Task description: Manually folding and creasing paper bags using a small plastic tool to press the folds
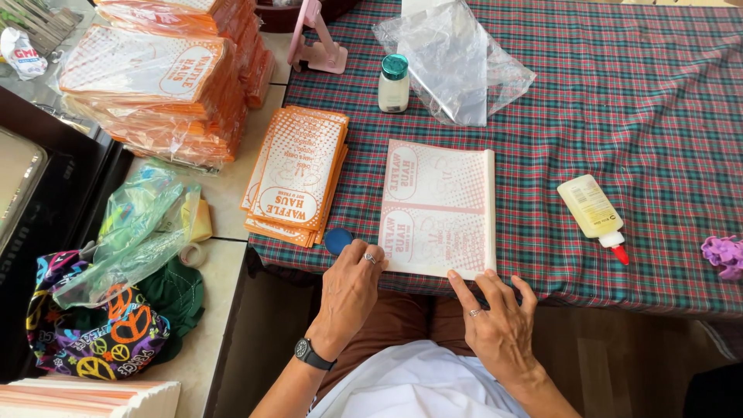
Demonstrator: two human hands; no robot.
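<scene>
At the lower middle of the frame we see both hands resting on a flat printed paper sheet (438, 207) that lies on the tabletop (635, 116), which is covered in a red-and-green plaid cloth. The left hand (350, 292) lies with its fingers loosely curled at the sheet's lower left corner, pressing down on the edge rather than gripping anything; a ring shows on one finger and a dark watch (312, 354) sits on the wrist. The right hand (499, 316) is open and flat, fingers spread, its fingertips touching the sheet's lower right edge — it holds nothing either. The sheet's right edge looks folded over into a narrow strip. Just beside the left hand, a small blue round thing (337, 240) peeks out between the sheet and a stack of orange-and-white paper bags (297, 175), which lies just left of the sheet near the cloth's edge. In the upper left of the frame a taller pile of the same bags (155, 77) sits wrapped in clear plastic. Above the sheet stand a small white bottle with a teal cap (394, 83) and a crumpled clear plastic bag (457, 66), with a pink stand (317, 42) further up. At the right, well apart from the hands, a glue bottle with a red tip (594, 210) lies on its side, and a purple thing (724, 255) shows at the frame's edge.
</scene>
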